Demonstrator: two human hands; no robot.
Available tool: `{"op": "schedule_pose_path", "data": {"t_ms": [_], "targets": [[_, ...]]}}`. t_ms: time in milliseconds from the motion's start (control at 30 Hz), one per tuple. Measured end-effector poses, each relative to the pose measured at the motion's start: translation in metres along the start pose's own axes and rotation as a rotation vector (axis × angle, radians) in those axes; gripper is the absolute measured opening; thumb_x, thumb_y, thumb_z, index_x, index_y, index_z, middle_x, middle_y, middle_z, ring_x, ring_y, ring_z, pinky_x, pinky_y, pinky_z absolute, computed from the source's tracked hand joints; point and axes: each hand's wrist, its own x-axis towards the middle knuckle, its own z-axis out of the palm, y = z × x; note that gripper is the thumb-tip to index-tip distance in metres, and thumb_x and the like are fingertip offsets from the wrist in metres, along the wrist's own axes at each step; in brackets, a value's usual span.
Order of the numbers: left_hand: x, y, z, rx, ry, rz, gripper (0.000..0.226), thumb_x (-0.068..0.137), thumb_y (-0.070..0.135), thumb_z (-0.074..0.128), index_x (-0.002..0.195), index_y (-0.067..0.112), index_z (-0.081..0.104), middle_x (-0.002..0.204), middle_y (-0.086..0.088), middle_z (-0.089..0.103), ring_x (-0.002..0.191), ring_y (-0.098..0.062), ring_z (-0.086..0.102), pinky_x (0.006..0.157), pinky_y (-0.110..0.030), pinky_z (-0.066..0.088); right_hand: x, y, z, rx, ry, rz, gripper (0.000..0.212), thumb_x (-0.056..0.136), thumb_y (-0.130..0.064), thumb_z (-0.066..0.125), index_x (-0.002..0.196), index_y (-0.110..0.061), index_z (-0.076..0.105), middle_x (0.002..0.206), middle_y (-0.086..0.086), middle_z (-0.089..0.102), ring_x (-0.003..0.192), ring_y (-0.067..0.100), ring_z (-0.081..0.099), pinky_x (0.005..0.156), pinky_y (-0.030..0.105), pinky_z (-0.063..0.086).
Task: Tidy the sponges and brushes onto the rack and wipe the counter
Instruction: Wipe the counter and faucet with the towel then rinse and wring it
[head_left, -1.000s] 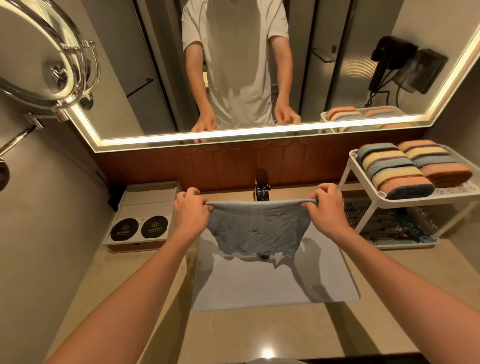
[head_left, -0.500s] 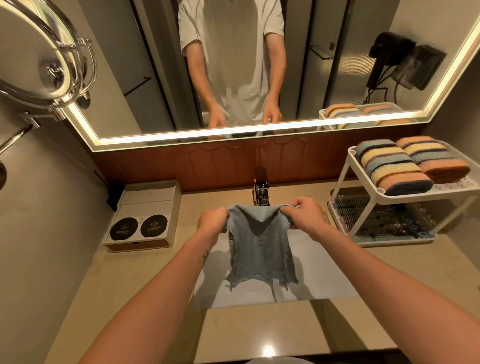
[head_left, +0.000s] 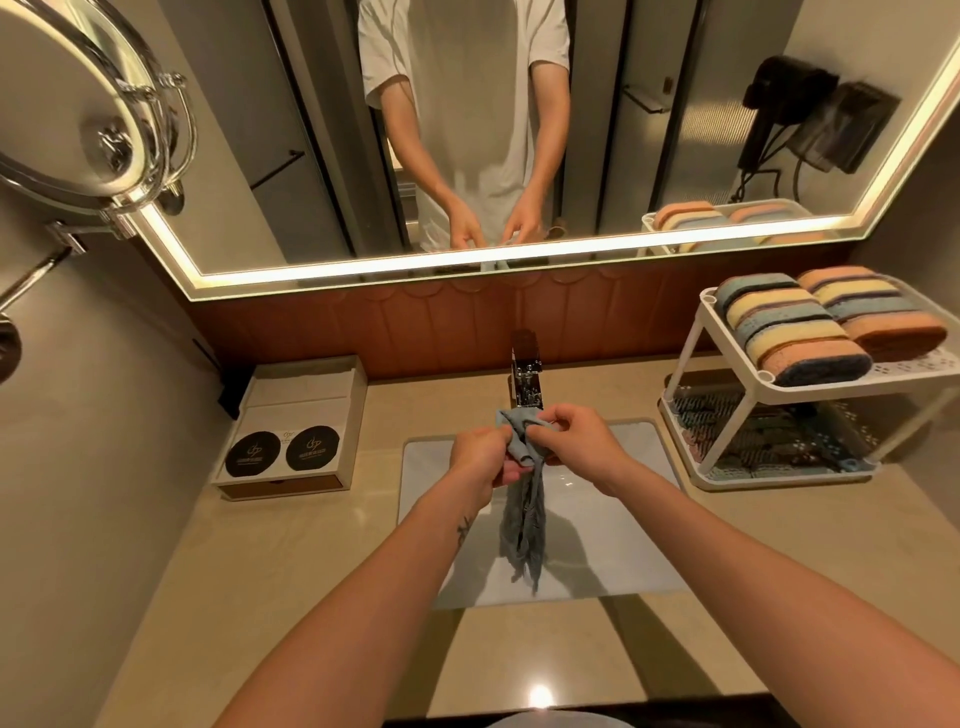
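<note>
Grey-blue cloth (head_left: 522, 519), spread wide 1 s ago, is now gathered into a hanging bunch over the white sink (head_left: 623, 545), prob. folding or wringing before the counter wipe. Left hand (head_left: 480, 457) & right hand (head_left: 569, 434) meet, fingers pinched on its top. Striped sponges (head_left: 810, 325) already on white rack (head_left: 883, 376).

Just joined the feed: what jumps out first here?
Both hands, left and right, bunch a grey cloth that hangs over the sink, just in front of the tap. At right, striped sponges fill the top shelf of a white rack.
</note>
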Motion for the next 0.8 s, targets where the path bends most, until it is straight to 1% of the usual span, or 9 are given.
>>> {"op": "schedule_pose_path", "data": {"t_ms": [100, 167, 300, 400, 500, 567, 667, 700, 800], "targets": [[-0.003, 0.002, 0.002, -0.053, -0.032, -0.044, 0.009, 0.104, 0.020, 0.055, 0.102, 0.013, 0.061, 0.078, -0.012, 0.074, 0.065, -0.022, 0.074, 0.060, -0.030, 0.062, 0.001, 0.001, -0.004, -0.124, 0.018, -0.088, 0.008, 0.089, -0.026, 0.072, 0.090, -0.018, 0.074, 0.083, 0.007, 0.075, 0.083, 0.030, 0.071, 0.075, 0.053, 0.060], [-0.007, 0.005, 0.003, -0.070, -0.070, -0.076, 0.012, 0.103, 0.020, 0.055, 0.106, 0.011, 0.062, 0.079, -0.013, 0.074, 0.065, -0.022, 0.074, 0.059, -0.031, 0.063, 0.001, 0.001, -0.003, -0.188, -0.006, -0.137, 0.010, 0.088, -0.031, 0.070, 0.089, -0.023, 0.076, 0.080, -0.001, 0.075, 0.080, 0.023, 0.071, 0.077, 0.051, 0.059], [-0.012, 0.006, 0.003, -0.145, -0.169, -0.178, 0.023, 0.102, 0.025, 0.054, 0.098, 0.010, 0.070, 0.080, -0.010, 0.073, 0.070, -0.022, 0.071, 0.054, -0.031, 0.061, -0.011, -0.004, 0.002, -0.241, -0.042, -0.180, 0.014, 0.092, -0.035, 0.067, 0.097, -0.028, 0.078, 0.082, -0.010, 0.076, 0.081, 0.009, 0.071, 0.077, 0.041, 0.060], [-0.013, 0.006, 0.000, -0.257, -0.241, -0.250, 0.029, 0.104, 0.032, 0.047, 0.091, 0.014, 0.066, 0.057, -0.004, 0.063, 0.065, -0.020, 0.058, 0.063, -0.034, 0.059, -0.016, -0.002, 0.001, -0.269, -0.110, -0.184, 0.012, 0.089, -0.028, 0.071, 0.099, -0.029, 0.077, 0.083, -0.009, 0.075, 0.081, 0.010, 0.070, 0.077, 0.041, 0.060], [-0.012, 0.004, -0.003, -0.240, -0.271, -0.266, 0.042, 0.103, 0.043, 0.042, 0.084, 0.016, 0.068, 0.066, -0.005, 0.066, 0.060, -0.021, 0.061, 0.062, -0.037, 0.062, -0.013, 0.001, -0.005, -0.328, -0.043, -0.204, 0.016, 0.096, -0.020, 0.063, 0.102, -0.026, 0.076, 0.086, -0.008, 0.073, 0.083, 0.011, 0.067, 0.081, 0.045, 0.057], [-0.006, 0.000, -0.007, -0.129, -0.153, -0.160, 0.037, 0.099, 0.043, 0.045, 0.081, 0.016, 0.063, 0.066, -0.004, 0.063, 0.055, -0.020, 0.060, 0.052, -0.029, 0.055, -0.011, 0.000, -0.008, -0.380, -0.032, -0.204, 0.017, 0.099, -0.021, 0.059, 0.102, -0.025, 0.075, 0.087, -0.007, 0.071, 0.085, 0.013, 0.064, 0.082, 0.047, 0.056], [0.006, -0.006, -0.021, 0.134, 0.229, 0.226, 0.025, 0.094, 0.035, 0.054, 0.081, 0.014, 0.055, 0.076, -0.005, 0.052, 0.068, -0.019, 0.047, 0.061, -0.031, 0.041, -0.010, -0.002, -0.012, -0.428, -0.039, -0.224, 0.017, 0.101, -0.021, 0.057, 0.103, -0.026, 0.073, 0.091, -0.007, 0.069, 0.088, 0.013, 0.063, 0.082, 0.047, 0.057], [0.007, -0.006, -0.025, 0.178, 0.238, 0.337, 0.028, 0.097, 0.034, 0.055, 0.083, 0.010, 0.056, 0.077, -0.005, 0.052, 0.069, -0.017, 0.045, 0.060, -0.031, 0.039, -0.010, -0.002, -0.014, -0.421, -0.036, -0.226, 0.018, 0.101, -0.021, 0.056, 0.105, -0.026, 0.073, 0.093, -0.008, 0.069, 0.090, 0.011, 0.063, 0.083, 0.045, 0.057], [0.002, -0.004, -0.032, 0.324, 0.037, 0.521, 0.031, 0.102, 0.033, 0.054, 0.091, 0.008, 0.068, 0.081, 0.000, 0.064, 0.073, -0.010, 0.055, 0.062, -0.022, 0.045, -0.011, -0.005, -0.017, -0.399, -0.040, -0.237, 0.020, 0.102, -0.020, 0.056, 0.108, -0.026, 0.073, 0.096, -0.011, 0.070, 0.094, 0.008, 0.063, 0.087, 0.042, 0.057]]}}
